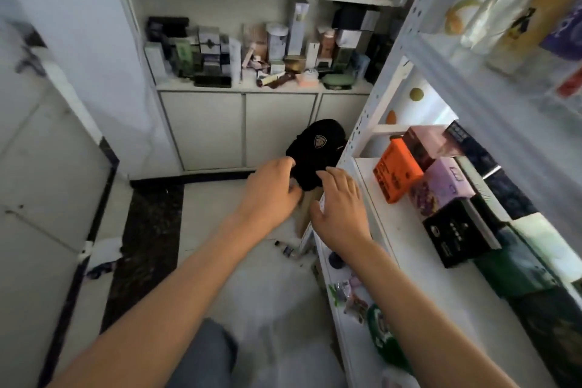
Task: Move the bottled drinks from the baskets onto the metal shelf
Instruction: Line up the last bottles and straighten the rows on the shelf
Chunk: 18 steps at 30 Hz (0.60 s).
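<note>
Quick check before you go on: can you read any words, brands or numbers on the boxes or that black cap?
No text is legible anywhere.
Orange box: dark print, too blurred to read.
Black box: pale marks, too small.
Black cap: a badge, no readable lettering.
Purple box: pattern and marks, unreadable.

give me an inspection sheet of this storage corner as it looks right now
surface: white metal shelf on the right, its near part bare.
job's things: no bottled drinks or baskets clearly seen; wrapped items on the rack's upper level too blurred to name.
clutter: orange box, purple box and black box along the shelf; small packets at its front edge.
hands: left hand grips the black cap; right hand lies on the cap's near edge, fingers straight.
cables: nothing seen.
surroundings: white cabinet behind, its ledge crowded with cosmetic boxes; tiled floor with small scattered bits.
</note>
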Each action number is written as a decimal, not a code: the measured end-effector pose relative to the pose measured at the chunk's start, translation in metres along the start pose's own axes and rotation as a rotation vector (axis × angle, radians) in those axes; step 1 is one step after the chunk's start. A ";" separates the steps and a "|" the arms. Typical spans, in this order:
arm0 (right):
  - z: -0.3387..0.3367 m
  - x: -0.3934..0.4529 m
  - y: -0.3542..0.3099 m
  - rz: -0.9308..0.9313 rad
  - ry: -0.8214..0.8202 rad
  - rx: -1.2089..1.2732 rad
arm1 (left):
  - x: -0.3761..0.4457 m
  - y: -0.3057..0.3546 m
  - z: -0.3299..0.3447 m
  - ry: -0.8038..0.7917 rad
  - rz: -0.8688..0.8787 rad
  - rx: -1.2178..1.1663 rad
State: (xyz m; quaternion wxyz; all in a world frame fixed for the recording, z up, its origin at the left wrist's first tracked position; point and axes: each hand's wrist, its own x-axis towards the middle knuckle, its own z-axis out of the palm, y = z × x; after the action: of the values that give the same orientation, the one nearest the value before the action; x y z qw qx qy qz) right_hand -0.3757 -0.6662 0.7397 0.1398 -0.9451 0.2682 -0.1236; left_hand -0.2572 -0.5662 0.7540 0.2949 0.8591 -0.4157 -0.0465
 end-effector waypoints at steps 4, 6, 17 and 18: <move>0.031 0.030 0.006 -0.020 -0.064 0.005 | 0.030 -0.029 0.022 -0.058 -0.017 0.007; 0.047 0.055 0.009 -0.010 -0.084 -0.004 | 0.056 -0.047 0.032 -0.062 -0.013 0.011; 0.155 0.202 0.014 0.190 -0.216 0.030 | 0.197 -0.162 0.082 -0.212 -0.084 -0.090; 0.166 0.212 0.016 0.209 -0.222 0.036 | 0.206 -0.174 0.090 -0.249 -0.100 -0.091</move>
State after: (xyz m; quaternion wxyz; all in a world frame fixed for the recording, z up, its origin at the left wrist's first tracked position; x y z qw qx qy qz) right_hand -0.1567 -0.7614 0.6135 0.1977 -0.9173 0.3456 -0.0079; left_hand -0.0333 -0.6775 0.6198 0.2770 0.8520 -0.4033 -0.1863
